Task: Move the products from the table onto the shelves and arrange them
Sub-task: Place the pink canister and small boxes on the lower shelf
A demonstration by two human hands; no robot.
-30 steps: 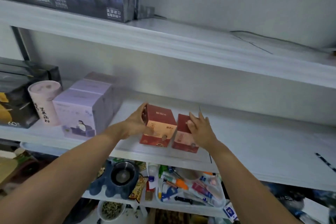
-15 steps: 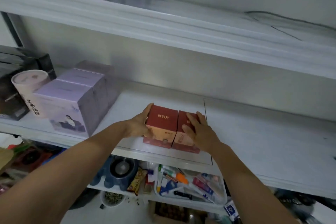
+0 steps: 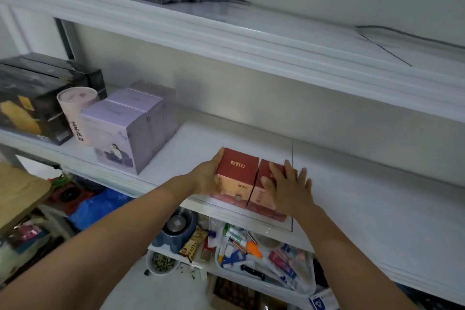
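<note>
Pressed together by the flat left hand [image 3: 205,180] and right hand [image 3: 289,185], nothing grasped, two red boxes [image 3: 237,166] are seated at the middle shelf's [image 3: 364,204] near edge. Remaining table stock is not shown.

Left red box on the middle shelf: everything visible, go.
The left red box is a small cardboard-looking carton with a dark red top bearing gold characters and a peach front panel. It stands upright near the front edge of the middle shelf, its right side against the right red box. The left hand presses its left side.
</note>
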